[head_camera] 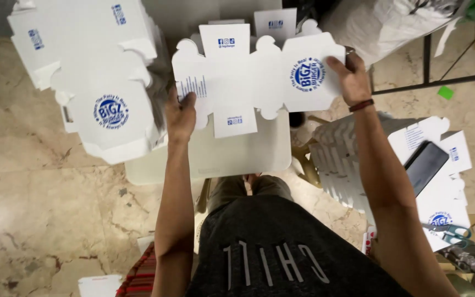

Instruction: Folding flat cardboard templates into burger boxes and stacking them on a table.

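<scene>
My left hand [181, 116] and right hand [352, 78] pinch a flat, scallop-edged white cardboard box blank [254, 77] at centre top. I see folded boxes [100, 71] stacked upper left, over marble floor [39, 198].

flat white box blank [254, 77] centre, folded white boxes [100, 77] left, perhaps dark phone [425, 164] right

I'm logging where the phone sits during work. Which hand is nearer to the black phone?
Right. The right hand grips the flat box's edge above the phone; the left hand holds the far edge.
</scene>
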